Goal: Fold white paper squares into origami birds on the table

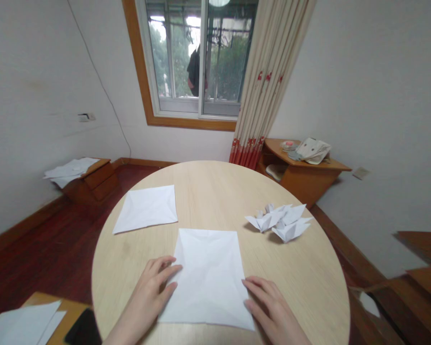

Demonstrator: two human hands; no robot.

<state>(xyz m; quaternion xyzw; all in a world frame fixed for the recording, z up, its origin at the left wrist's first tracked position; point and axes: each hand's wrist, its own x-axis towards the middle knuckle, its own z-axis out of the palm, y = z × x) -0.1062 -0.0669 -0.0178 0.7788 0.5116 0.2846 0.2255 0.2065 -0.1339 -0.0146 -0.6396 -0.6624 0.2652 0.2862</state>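
White sheet of paper (209,273) sits flat right in front of you on the round wooden surface (215,187), a bit creased, and it lies between your hands. Your left hand (153,292) is flat and open, with its fingertips on the sheet's left edge, down near the lower corner. Your right hand (271,306) is open too, fingers stretched out, touching the right edge low down. Neither one is gripping anything. Further up on your left there's a second sheet (146,209), well apart from the first. Off to the right sits a little pile of folded paper shapes (282,221), away from both hands.
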